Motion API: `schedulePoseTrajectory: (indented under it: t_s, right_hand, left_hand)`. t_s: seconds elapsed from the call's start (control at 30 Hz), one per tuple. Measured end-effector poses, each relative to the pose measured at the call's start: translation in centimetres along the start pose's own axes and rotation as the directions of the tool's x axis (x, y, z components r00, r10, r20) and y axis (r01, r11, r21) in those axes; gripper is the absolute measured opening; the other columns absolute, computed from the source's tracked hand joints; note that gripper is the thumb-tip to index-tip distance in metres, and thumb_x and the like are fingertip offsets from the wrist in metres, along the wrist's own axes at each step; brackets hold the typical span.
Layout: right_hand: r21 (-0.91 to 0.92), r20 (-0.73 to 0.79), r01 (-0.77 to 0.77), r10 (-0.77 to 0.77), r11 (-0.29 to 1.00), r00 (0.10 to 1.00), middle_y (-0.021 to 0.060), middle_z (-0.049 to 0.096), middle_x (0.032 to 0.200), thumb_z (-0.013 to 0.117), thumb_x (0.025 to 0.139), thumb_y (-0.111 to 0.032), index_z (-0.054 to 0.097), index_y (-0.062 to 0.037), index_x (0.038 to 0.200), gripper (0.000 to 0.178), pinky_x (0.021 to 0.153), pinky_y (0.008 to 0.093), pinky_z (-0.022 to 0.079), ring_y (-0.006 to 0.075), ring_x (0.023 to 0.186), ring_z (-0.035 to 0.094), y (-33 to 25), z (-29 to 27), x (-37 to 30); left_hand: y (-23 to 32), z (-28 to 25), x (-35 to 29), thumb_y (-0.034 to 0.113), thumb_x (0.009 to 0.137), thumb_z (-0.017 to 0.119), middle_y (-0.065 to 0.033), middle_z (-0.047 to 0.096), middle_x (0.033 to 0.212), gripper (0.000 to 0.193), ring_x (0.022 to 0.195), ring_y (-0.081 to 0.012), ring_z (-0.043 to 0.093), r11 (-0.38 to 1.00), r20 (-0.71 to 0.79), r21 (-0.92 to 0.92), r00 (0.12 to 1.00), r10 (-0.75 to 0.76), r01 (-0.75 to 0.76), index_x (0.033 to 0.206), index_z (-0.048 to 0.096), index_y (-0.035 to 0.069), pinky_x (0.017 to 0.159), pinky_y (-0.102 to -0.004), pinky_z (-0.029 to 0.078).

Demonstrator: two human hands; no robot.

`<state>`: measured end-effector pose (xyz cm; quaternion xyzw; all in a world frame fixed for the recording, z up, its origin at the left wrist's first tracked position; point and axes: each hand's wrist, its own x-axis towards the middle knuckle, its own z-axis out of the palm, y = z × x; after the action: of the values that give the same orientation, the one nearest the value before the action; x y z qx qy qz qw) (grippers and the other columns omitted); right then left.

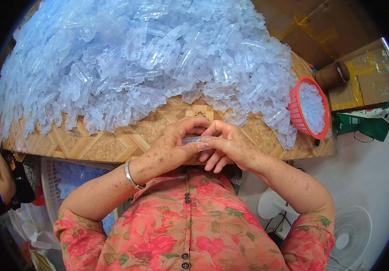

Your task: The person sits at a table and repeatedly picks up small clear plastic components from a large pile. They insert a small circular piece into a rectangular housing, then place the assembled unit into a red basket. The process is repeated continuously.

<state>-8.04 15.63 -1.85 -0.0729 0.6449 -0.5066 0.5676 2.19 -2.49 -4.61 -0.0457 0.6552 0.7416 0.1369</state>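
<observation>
At the centre of the frame the fingers (193, 128) of the left hand (173, 147) and the right hand (227, 145) close together on a small clear plastic piece (196, 140), pinched between thumbs and fingertips just above the near edge of the tabletop (113, 144). Whether that piece is already snapped together cannot be told. A silver bangle (131, 175) circles the left wrist. Beyond the hands, a huge heap of similar clear plastic pieces (145, 58) covers the upper frame, so most of the work seems left. At right, a red basket (309, 108) holds a smaller lot, perhaps the finished share. A white fan (352, 235) stands at lower right.
</observation>
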Motion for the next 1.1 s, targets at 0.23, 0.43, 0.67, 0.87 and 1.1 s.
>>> schedulePoseTrajectory:
  t_s: [0.23,0.43,0.67,0.87,1.1]
  right_hand:
    - [0.005,-0.045,0.126,-0.126,0.992,0.991,0.0159,0.071,0.086,0.065,0.098,-0.034,0.051,-0.0047,0.123,0.041,0.050,0.0262,0.058,0.0185,0.063,0.071,2.1,-0.1,0.2]
    - [-0.485,-0.356,0.445,-0.635,0.753,0.686,0.0087,0.070,0.079,0.074,0.092,-0.024,0.055,-0.0006,0.126,0.046,0.051,0.0271,0.051,0.0138,0.056,0.064,4.8,0.8,-3.0]
    - [-0.870,-0.453,-0.216,-0.892,0.444,-0.007,0.0125,0.063,0.108,0.076,0.085,-0.015,0.066,-0.0058,0.114,0.033,0.079,0.0378,0.053,0.0264,0.094,0.065,9.3,-7.0,-9.6]
    - [-0.872,-0.470,-0.163,-0.882,0.462,0.012,0.0144,0.059,0.120,0.075,0.084,-0.012,0.067,-0.0051,0.111,0.030,0.092,0.0424,0.049,0.0336,0.110,0.060,11.3,-8.4,-7.2]
    - [-0.893,-0.447,0.022,-0.891,0.449,0.075,0.0139,0.058,0.118,0.077,0.080,-0.003,0.069,-0.0063,0.106,0.027,0.084,0.0372,0.052,0.0280,0.100,0.064,9.3,-5.5,-4.5]
  left_hand:
    - [-1.9,0.8,-0.8,0.010,0.094,0.065,-0.0099,0.066,0.118,0.034,0.106,-0.0200,0.064,0.954,-0.107,0.183,0.960,0.258,-0.236,0.126,0.062,0.003,0.093,-0.0333,0.052]
    - [-0.3,-0.9,-7.2,0.005,0.094,0.062,-0.0059,0.067,0.106,0.023,0.091,-0.0127,0.065,0.974,-0.338,0.209,0.929,0.153,-0.085,0.116,0.067,0.002,0.071,-0.0255,0.055]
    - [-0.4,-12.4,-28.3,0.011,0.073,0.079,-0.0146,0.071,0.100,0.035,0.088,-0.0352,0.067,-0.003,-0.693,0.721,0.721,-0.003,0.693,0.106,0.068,0.004,0.080,-0.0419,0.052]
    - [0.4,-8.9,-24.1,0.015,0.071,0.083,-0.0147,0.071,0.101,0.055,0.088,-0.0325,0.067,0.382,-0.561,0.777,0.825,0.062,0.500,0.121,0.063,0.003,0.076,-0.0414,0.052]
    - [3.3,-2.8,-9.3,0.014,0.081,0.079,-0.0143,0.071,0.103,0.046,0.089,-0.0277,0.071,0.659,-0.044,0.743,0.974,0.221,-0.116,0.123,0.063,0.002,0.073,-0.0371,0.056]
